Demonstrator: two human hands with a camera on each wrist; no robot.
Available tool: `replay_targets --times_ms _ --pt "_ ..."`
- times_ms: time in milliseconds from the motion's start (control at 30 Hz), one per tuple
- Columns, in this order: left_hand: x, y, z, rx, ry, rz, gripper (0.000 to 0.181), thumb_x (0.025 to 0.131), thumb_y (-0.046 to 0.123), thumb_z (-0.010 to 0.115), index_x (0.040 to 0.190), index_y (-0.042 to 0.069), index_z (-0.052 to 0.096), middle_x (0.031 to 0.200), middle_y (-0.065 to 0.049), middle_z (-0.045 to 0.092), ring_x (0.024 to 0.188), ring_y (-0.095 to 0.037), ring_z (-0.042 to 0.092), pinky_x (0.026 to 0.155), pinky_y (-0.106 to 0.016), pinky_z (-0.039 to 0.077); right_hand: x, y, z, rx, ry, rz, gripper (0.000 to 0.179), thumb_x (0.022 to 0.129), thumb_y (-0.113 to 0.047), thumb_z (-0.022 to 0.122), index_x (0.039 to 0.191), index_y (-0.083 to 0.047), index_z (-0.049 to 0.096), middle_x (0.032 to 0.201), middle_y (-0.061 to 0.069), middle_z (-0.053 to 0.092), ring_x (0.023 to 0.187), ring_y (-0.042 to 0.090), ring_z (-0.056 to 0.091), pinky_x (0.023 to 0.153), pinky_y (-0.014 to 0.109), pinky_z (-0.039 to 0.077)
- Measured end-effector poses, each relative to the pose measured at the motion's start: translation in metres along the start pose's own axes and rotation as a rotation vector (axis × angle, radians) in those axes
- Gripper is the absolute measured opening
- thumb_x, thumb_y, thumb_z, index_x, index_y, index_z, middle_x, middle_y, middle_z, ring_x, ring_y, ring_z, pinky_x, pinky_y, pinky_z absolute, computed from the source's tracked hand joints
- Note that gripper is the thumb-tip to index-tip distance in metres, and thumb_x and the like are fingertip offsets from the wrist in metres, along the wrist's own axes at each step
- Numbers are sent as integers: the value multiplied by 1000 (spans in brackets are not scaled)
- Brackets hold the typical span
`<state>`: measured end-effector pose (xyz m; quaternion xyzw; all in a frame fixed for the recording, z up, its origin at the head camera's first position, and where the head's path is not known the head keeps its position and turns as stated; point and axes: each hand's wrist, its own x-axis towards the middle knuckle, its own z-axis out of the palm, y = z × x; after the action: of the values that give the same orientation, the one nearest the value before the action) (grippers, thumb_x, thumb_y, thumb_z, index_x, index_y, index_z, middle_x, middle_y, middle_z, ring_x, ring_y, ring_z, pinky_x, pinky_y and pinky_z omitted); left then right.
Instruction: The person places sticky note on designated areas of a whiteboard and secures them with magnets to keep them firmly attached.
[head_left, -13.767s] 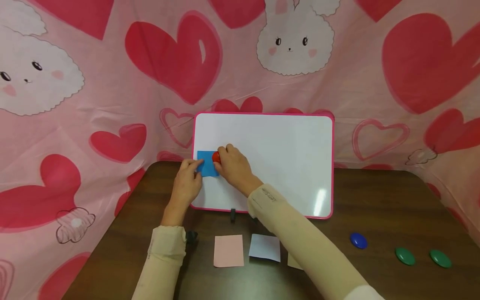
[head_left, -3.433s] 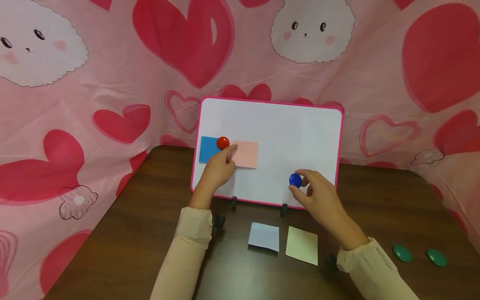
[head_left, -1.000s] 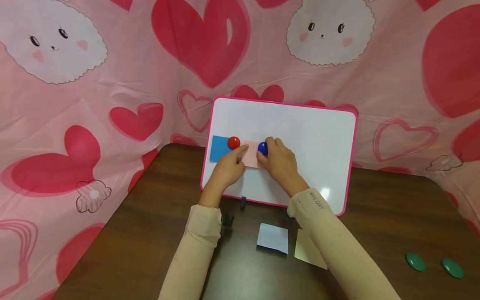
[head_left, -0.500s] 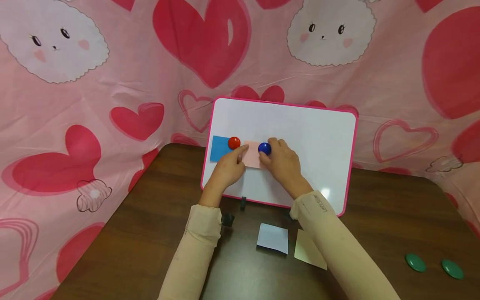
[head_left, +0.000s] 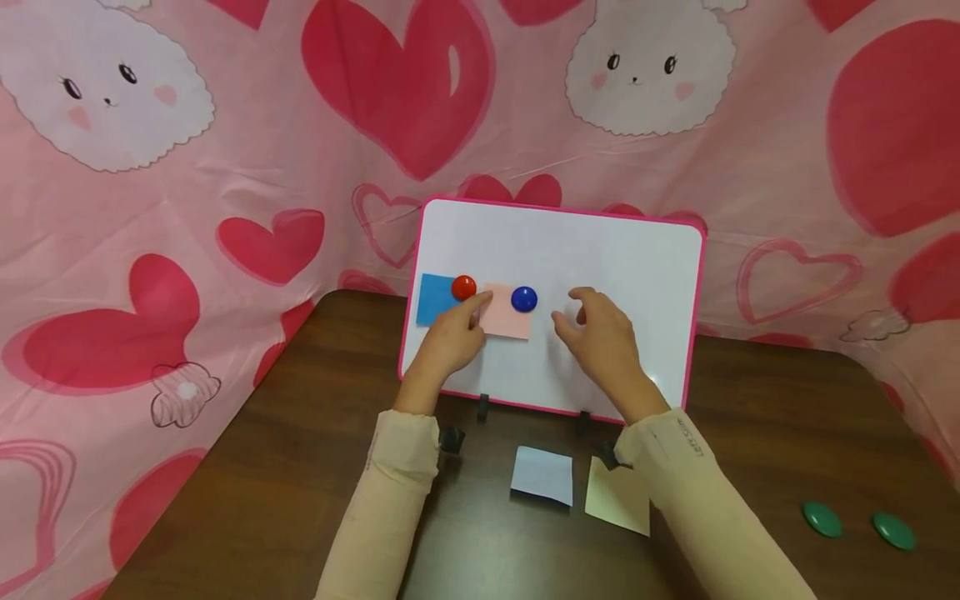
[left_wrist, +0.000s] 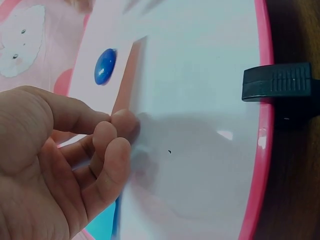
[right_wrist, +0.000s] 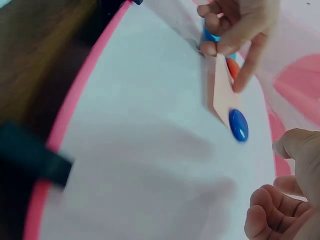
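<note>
A white magnetic board (head_left: pixel 517 237) with a pink rim leans upright on the table. On its left, a blue sticky note (head_left: pixel 433 302) carries a round red magnet (head_left: pixel 464 287) at its upper right. Beside it is a pink sticky note (head_left: pixel 507 323), with a round blue magnet (head_left: pixel 524 299) at its upper right corner. My left hand (head_left: pixel 448 343) holds the pink note's left side, index finger laid along it and thumb at the lower corner, seen in the right wrist view. My right hand (head_left: pixel 606 343) hovers right of the blue magnet, fingers apart, touching nothing.
A pale blue note (head_left: pixel 542 477) and a pale yellow note (head_left: pixel 617 497) lie on the dark table in front of the board. Two green magnets, a nearer-left one (head_left: pixel 822 518) and a farther-right one (head_left: pixel 893 530), lie at right. A black clip (head_left: pixel 483 407) grips the board's lower rim.
Earlier the pink note and blue magnet moved from the table to the board. In the last half second my right hand let go of the blue magnet and drew back right; the left hand stays.
</note>
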<state>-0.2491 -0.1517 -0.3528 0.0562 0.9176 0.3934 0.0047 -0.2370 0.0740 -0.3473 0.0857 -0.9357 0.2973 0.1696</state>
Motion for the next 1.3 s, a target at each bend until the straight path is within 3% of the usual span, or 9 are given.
replay_targets --times_ms 200,400,500,700,833,967,1067,1200,1300 --pt "-2 -1 1 24 -17 -8 60 99 12 59 155 26 43 91 -10 57 84 -25 55 66 -34 51 -27 33 -22 40 46 2 41 96 -26 69 128 -2 62 84 10 58 71 26 52 57 36 46" --pt "-7 -2 -2 78 -38 -7 44 100 16 56 144 19 57 119 -11 63 98 -27 57 79 -43 54 -61 71 -45 40 89 33 37 96 -26 69 123 -1 64 80 8 59 74 25 55 61 37 44" --pt "-9 -2 -4 90 -52 -4 36 101 17 55 135 16 63 127 -11 62 104 -28 57 85 -46 54 -79 89 -58 32 95 67 38 97 -27 68 124 -1 64 82 8 60 77 25 53 66 39 44" --pt "-12 -3 -4 125 -98 -15 28 100 18 57 125 11 66 118 -11 65 101 -28 59 85 -46 54 -118 118 -83 17 73 143 42 100 -33 64 129 -3 61 92 10 62 81 23 49 69 35 39" --pt "-14 -4 -5 129 -121 -25 29 100 20 56 127 12 64 121 -11 64 106 -28 59 89 -48 53 -139 133 -99 -27 55 208 45 100 -39 62 132 -6 61 100 10 63 86 18 50 69 32 37" --pt "-17 -4 -6 126 -130 -34 32 100 21 58 131 12 62 127 -12 63 112 -31 58 92 -51 52 -154 149 -111 -40 20 250 48 102 -40 58 134 -4 59 107 15 65 89 15 51 78 46 38" --pt "-20 -3 -6 162 -145 -32 31 99 22 59 128 10 62 121 -12 64 107 -30 59 90 -49 53 -165 162 -116 -54 7 256 46 103 -38 57 131 -2 60 110 20 66 91 12 54 79 53 38" --pt "-26 0 -4 257 -194 -2 22 98 23 61 114 9 67 98 -5 65 91 -24 60 80 -43 55 -179 178 -122 -78 33 276 38 101 -35 61 122 -5 66 102 15 70 83 -9 49 69 34 43" --pt "-35 6 1 323 -244 48 14 98 22 62 103 10 68 84 -2 62 81 -21 58 76 -39 54 -188 188 -126 -78 45 303 34 99 -34 64 118 -7 69 97 10 71 77 -20 40 59 21 38"
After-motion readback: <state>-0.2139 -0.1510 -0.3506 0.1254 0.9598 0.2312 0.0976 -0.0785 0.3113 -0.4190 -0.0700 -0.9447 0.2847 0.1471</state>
